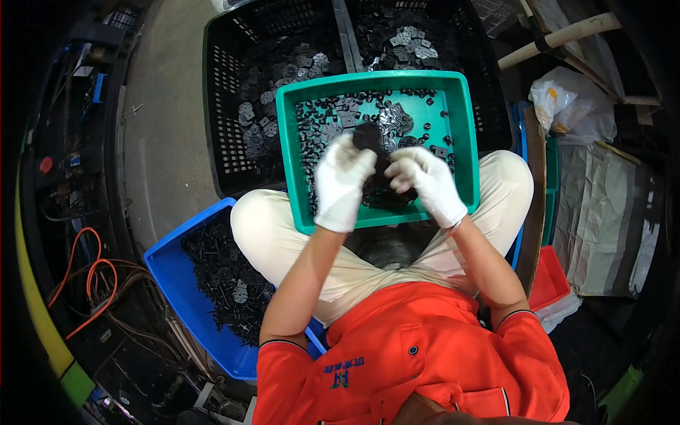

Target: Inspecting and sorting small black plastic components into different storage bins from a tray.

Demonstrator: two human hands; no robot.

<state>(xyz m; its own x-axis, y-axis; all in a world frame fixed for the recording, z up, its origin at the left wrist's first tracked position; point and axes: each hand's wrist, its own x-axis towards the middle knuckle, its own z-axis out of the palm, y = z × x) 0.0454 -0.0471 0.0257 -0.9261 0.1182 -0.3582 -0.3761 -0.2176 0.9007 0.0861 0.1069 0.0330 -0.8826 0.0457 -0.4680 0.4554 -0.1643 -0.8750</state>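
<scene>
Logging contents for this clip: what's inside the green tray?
The green tray holds small black parts and grey plates. The left hand, right hand and dark pieces hide whatever lies beneath them.

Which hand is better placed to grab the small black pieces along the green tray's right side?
Probably your right hand: it's over the right half of the green tray, nearer those black pieces; your left hand is over its left half.
</scene>
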